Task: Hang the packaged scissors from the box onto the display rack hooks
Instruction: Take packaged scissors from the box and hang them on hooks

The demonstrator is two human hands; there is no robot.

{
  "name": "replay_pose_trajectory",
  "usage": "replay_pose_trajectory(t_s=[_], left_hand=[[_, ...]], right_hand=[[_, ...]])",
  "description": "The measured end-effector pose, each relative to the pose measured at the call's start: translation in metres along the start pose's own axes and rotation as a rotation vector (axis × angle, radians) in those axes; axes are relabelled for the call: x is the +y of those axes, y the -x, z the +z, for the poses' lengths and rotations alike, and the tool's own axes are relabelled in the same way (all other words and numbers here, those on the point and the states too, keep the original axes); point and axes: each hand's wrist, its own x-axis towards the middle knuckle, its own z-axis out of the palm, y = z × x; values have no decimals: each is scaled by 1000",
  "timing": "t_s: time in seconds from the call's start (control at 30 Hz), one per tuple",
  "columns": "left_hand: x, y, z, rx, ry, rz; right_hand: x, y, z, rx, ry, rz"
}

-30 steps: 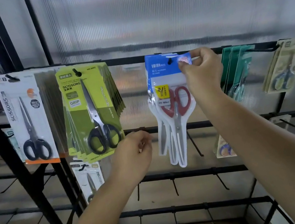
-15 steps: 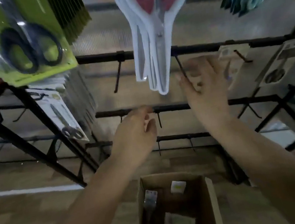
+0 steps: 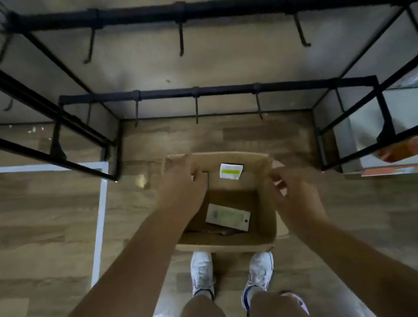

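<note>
I look straight down into one open cardboard box [image 3: 263, 201] on the wood floor, just ahead of my two white shoes [image 3: 202, 273]. Inside it I count two packs: one white pack [image 3: 227, 217] lying flat on the bottom and one card with a yellow stripe [image 3: 230, 171] against the far wall. My left hand [image 3: 179, 188] hangs over the box's left side, fingers loosely bent, holding nothing I can see. My right hand [image 3: 295, 193] is over the right wall, blurred; I cannot tell its grip. Beyond the box, two black rails [image 3: 205, 11] carry bare hooks [image 3: 180, 40].
</note>
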Motion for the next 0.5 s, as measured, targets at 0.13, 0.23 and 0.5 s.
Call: replay_pose_trajectory(t_s=[0.13,0.23,0.5], left_hand=[[-73,-45,100,-162,-139,-55],[-145,-78,175,-265,-269,-109],[-298,-172,318,-320,-342,-310]], right_hand=[[90,-27,84,-137,25,239],[162,-54,163,-275,72,373],[297,-146,333,-495,449,205]])
